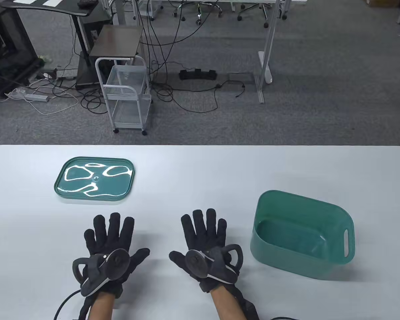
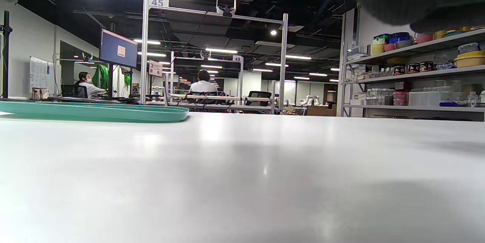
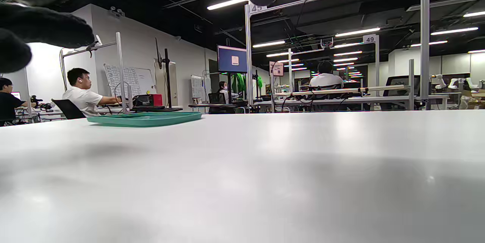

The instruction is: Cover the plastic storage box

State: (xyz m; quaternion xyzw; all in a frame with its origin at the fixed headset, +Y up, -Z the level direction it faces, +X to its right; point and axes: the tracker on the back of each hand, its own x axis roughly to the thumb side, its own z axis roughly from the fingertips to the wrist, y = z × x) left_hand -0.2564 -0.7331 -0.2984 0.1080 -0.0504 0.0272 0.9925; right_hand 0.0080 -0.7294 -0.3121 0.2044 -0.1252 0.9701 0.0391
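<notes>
My left hand (image 1: 108, 248) and right hand (image 1: 208, 248) rest flat on the desk (image 1: 200, 166), fingers spread, grasping nothing. The green lid (image 1: 95, 178) lies far-left, the open storage box (image 1: 301, 233) right. Probably light, stiff, slick plastic; I'd pinch its raised rim.

Green lid (image 1: 95, 179) and green box (image 1: 301, 233), white table (image 1: 200, 166), black gloves (image 1: 108, 248).

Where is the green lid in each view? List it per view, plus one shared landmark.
Table view: green lid far left, flat on the table.
Left wrist view: green lid at left edge.
Right wrist view: green lid left of centre.
Shared landmark: white table.
</notes>
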